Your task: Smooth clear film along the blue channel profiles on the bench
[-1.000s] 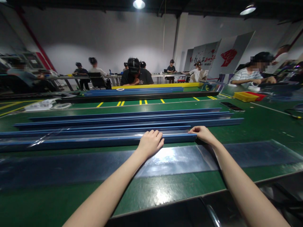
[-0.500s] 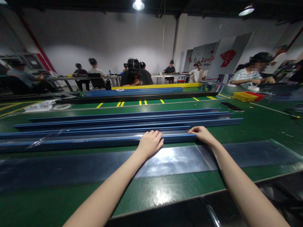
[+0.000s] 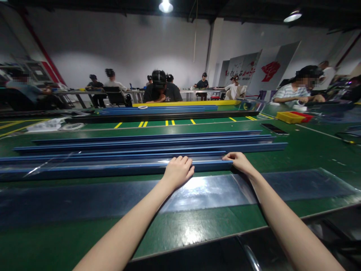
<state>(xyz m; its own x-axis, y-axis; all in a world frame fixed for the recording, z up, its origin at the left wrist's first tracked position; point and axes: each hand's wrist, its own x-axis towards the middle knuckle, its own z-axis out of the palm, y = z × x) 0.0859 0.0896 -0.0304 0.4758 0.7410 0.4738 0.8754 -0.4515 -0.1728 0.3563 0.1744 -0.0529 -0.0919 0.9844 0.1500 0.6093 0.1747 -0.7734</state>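
Green matting covers the long tabletop (image 3: 310, 154), marked with yellow dashes farther out, under a grey-walled hall lit by ceiling lamps; other people sit at benches along the far side, from ten o'clock round to two o'clock.

Both forearms reach straight ahead from the near edge, bare and extended, converging toward twelve o'clock; the left hand (image 3: 178, 171) lies knuckles-up with its fingers curled over the top of the nearest blue rail (image 3: 113, 169), its grip closed loosely around that rail's upper edge; the right hand (image 3: 239, 162) sits at about one o'clock from the left, palm down, fingers bent over the rail's right end, wrist angled inward, its grip resting on the end rather than wrapped fully round it, as far as can be seen.

That nearest blue rail is a long, straight, narrow profile with a smooth matte face, running left to right across the tabletop directly before the person; more blue rails (image 3: 146, 145) of the same shape lie parallel just beyond it at twelve o'clock; a glossy clear plastic sheet (image 3: 208, 190) lies flat between the rail and the near edge, throwing back the lamp's glare; a yellow tray (image 3: 289, 116) sits far out at two o'clock.
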